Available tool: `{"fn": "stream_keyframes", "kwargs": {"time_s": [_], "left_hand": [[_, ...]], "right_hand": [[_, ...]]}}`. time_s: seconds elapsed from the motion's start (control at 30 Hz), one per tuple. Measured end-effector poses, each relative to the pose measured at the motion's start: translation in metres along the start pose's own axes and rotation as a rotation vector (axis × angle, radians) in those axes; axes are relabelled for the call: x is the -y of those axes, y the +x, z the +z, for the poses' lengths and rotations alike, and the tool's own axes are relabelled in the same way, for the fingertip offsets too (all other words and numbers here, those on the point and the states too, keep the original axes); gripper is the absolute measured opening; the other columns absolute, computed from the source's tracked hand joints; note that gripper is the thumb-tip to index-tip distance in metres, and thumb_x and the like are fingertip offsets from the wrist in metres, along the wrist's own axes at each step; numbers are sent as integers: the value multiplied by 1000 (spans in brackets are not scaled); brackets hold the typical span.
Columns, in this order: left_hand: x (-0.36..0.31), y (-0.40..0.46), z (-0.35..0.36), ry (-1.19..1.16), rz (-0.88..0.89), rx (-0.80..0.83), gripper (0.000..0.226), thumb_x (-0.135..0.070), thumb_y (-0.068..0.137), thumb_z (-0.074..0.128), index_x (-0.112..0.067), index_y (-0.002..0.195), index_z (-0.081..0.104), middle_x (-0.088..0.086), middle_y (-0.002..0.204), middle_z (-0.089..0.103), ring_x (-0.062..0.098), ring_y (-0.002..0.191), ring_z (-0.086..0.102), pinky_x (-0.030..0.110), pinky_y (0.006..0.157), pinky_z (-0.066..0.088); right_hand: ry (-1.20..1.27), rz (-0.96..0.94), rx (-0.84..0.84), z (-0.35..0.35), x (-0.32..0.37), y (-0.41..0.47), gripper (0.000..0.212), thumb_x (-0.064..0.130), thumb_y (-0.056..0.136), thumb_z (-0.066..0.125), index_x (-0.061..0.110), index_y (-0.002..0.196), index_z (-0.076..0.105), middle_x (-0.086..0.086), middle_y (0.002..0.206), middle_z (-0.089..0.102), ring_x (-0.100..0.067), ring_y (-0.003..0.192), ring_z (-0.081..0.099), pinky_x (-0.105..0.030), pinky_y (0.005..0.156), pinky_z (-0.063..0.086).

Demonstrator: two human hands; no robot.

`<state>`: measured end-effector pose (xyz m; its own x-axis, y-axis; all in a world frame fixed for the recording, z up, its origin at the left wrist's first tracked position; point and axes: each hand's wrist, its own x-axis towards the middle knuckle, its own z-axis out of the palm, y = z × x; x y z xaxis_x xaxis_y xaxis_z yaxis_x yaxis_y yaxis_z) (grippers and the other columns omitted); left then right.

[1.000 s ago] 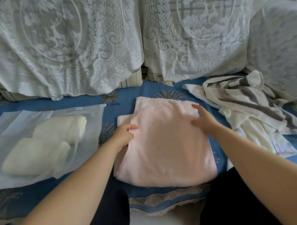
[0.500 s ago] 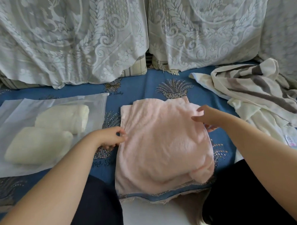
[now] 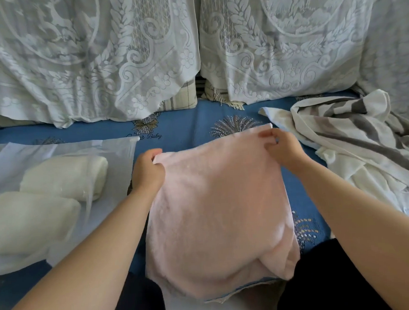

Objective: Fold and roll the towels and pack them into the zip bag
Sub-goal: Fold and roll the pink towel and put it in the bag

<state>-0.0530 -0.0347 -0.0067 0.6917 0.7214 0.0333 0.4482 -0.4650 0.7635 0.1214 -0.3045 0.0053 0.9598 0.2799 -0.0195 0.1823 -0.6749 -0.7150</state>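
Observation:
A folded pink towel (image 3: 220,212) lies in front of me on the blue sheet, its near end sagging over the edge. My left hand (image 3: 148,173) grips its far left corner. My right hand (image 3: 280,149) pinches its far right corner, lifted slightly off the sheet. At the left lies a translucent zip bag (image 3: 65,151) with two rolled white towels (image 3: 64,177) inside. A crumpled grey-striped white towel (image 3: 352,134) lies at the right.
The blue patterned sheet (image 3: 188,125) covers the seat. White lace covers (image 3: 101,61) hang over the cushions at the back. My dark-clothed legs (image 3: 321,278) are at the bottom edge, on each side of the pink towel.
Both hands went from resting on the pink towel's sides to gripping its far corners. The towel's far edge has risen and the near end slid toward me over the edge.

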Motion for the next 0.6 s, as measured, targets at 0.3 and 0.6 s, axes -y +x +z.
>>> {"fn": "stream_keyframes", "kwargs": {"time_s": [0.3,0.6], "left_hand": [[2,-13,4,402,-1,53,58,0,92,40,-16,147,32,6,148,31,32,122,49,42,90,44],[14,-8,12,415,-195,210,67,-11,88,57,-6,145,23,14,149,24,36,125,44,44,91,44]], "right_hand": [[-24,0,98,27,-17,8,39,2,89,47,20,120,61,-8,127,54,-24,103,53,-26,79,40],[-82,1,126,30,-22,9,46,7,92,46,27,133,46,-6,130,53,-27,106,54,-35,83,47]]}}
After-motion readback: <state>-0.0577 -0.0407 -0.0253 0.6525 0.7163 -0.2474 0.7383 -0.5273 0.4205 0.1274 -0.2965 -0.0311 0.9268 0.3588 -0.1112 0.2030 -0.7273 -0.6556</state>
